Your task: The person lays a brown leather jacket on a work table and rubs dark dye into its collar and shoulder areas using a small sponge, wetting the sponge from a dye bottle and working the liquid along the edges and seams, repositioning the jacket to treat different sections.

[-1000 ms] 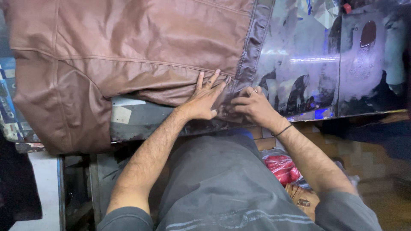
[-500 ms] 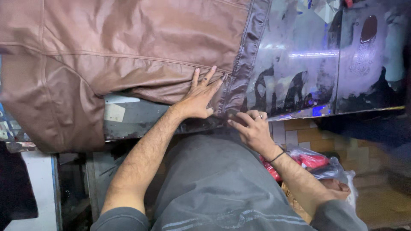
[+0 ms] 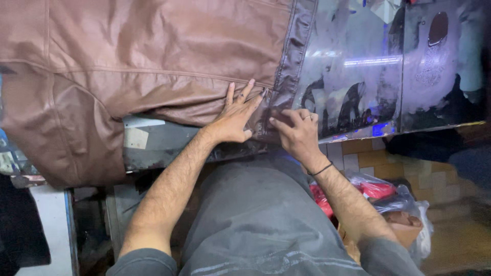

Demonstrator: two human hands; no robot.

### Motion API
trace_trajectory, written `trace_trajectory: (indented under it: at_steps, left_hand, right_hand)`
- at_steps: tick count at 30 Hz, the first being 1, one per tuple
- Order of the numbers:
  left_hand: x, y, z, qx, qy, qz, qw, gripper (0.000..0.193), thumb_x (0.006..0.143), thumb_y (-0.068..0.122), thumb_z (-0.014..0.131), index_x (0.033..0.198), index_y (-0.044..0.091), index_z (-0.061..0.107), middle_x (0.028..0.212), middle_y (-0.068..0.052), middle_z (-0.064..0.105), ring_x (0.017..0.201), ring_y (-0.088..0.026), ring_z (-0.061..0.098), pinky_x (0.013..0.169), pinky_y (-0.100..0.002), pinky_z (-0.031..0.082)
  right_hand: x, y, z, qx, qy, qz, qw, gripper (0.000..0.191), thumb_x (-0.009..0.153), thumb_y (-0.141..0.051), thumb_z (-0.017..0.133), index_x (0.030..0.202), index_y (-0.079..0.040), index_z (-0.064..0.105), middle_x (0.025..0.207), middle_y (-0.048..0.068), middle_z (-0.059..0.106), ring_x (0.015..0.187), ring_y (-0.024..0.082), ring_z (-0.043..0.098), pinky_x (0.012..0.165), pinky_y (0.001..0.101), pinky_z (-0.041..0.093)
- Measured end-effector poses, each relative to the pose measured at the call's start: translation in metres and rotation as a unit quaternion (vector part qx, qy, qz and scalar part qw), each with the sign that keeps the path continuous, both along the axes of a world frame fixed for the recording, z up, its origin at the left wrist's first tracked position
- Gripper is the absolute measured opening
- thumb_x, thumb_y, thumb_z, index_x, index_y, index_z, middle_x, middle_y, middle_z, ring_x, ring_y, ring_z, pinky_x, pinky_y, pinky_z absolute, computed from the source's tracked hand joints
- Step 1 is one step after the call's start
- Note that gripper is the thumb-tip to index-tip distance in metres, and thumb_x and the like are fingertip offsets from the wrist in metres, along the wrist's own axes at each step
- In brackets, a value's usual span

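Left hand (image 3: 236, 116) flat, fingers spread, pressing brown leather garment (image 3: 153, 56) at frame centre; garment covers upper left, spread on glossy dark table (image 3: 358, 76). Right hand (image 3: 295, 132) just right, fingertips pinching dark ribbed hem strip (image 3: 286, 76) at lower end. Judgement: garment already laid out; hem corner work not finished.

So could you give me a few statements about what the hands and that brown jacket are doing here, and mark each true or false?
1. The left hand lies flat on the brown leather jacket. True.
2. The right hand hangs down by the plastic bag. False: it is up at the jacket's dark edge band.
3. The jacket is bright blue. False: it is brown.
4. A dark band circles the right wrist. True.
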State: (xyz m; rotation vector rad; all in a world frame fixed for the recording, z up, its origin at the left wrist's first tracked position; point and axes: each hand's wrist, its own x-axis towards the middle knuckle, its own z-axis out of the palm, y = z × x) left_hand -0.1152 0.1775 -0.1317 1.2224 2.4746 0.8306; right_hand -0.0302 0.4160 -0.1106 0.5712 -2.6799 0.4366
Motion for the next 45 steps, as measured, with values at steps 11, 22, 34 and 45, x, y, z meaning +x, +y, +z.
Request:
trace_trajectory:
  at_steps: [11, 22, 34, 45]
  left_hand:
    - [0.0, 0.001, 0.001, -0.035, -0.01, -0.006, 0.999, 0.106, 0.064, 0.026, 0.08, 0.152, -0.008, 0.031, 0.163, -0.028, 0.025, 0.157, -0.035, -0.002, 0.121, -0.064, -0.012]
    - [0.0, 0.002, 0.005, -0.034, -0.016, -0.005, 0.999, 0.106, 0.063, 0.024, 0.079, 0.154, -0.007, 0.031, 0.163, -0.028, 0.025, 0.158, -0.035, -0.002, 0.121, -0.064, -0.012]
    - [-0.002, 0.0, 0.008, -0.028, -0.026, -0.002, 0.999, 0.104, 0.065, 0.022, 0.079, 0.154, -0.007, 0.031, 0.162, -0.023, 0.031, 0.16, -0.034, -0.002, 0.123, -0.065, -0.01]
    - [-0.001, 0.001, 0.002, -0.02, -0.01, -0.009, 1.0, 0.107, 0.064, 0.023, 0.078, 0.154, -0.007, 0.03, 0.163, -0.029, 0.028, 0.157, -0.035, -0.003, 0.12, -0.063, -0.014]
  right_hand:
    - [0.028, 0.015, 0.018, 0.02, -0.102, 0.033, 0.994, 0.035, 0.076, -0.009, 0.073, 0.108, -0.023, 0.078, 0.115, -0.005, 0.068, 0.099, 0.023, 0.058, 0.081, 0.0418, 0.039]
    - [0.019, 0.002, 0.001, -0.012, -0.018, -0.092, 0.995, 0.032, 0.083, -0.01, 0.078, 0.11, -0.027, 0.076, 0.121, -0.001, 0.065, 0.105, 0.026, 0.059, 0.087, 0.0427, 0.041]
    - [0.024, -0.01, 0.014, 0.006, -0.09, 0.106, 0.99, 0.046, 0.069, -0.012, 0.077, 0.114, -0.02, 0.077, 0.121, 0.006, 0.065, 0.099, 0.027, 0.058, 0.078, 0.0427, 0.04]
    - [0.041, -0.001, 0.01, -0.071, -0.054, -0.071, 0.993, 0.035, 0.083, -0.014, 0.079, 0.117, -0.021, 0.075, 0.12, 0.005, 0.065, 0.105, 0.029, 0.059, 0.084, 0.044, 0.044]
